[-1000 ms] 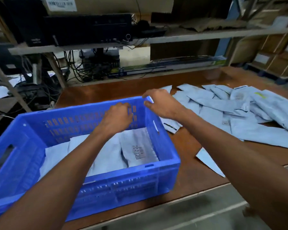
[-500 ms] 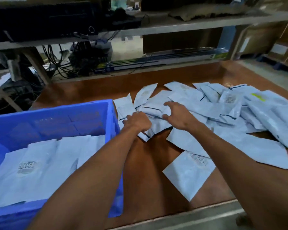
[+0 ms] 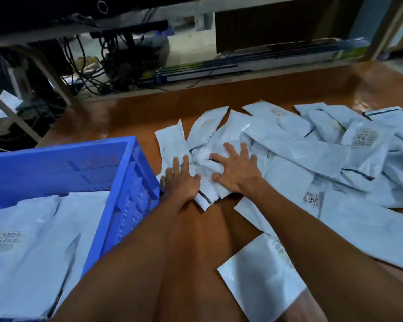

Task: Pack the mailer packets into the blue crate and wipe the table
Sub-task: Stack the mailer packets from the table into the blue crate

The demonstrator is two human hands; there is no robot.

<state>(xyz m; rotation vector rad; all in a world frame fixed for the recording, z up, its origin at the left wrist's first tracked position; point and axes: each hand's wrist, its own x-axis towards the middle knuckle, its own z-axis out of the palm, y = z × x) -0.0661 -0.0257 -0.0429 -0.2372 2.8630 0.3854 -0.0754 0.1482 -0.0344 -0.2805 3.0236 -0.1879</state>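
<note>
Crate (image 3: 135,194): bright blue all over; side walls patterned with rows of short vertical slots.

Mailer packets (image 3: 312,156): pale bluish white, plain-faced, slightly glossy; thin dark line along one edge of several.

Code label (image 3: 311,199) on one packet: black square code and bars on white.

Larger label (image 3: 364,138) on another: dense grey-black print, blurred.

Packets inside the crate: same pale bluish white, one with a faint grey code patch (image 3: 8,239).

Table (image 3: 130,117): glossy reddish brown, uniform, with pale reflections toward the far edge.

Cables (image 3: 84,66) behind the table: black.

Long box (image 3: 219,70) along the far edge: lengthwise stripes of dark blue, white and green; green patch at the right end.
</note>
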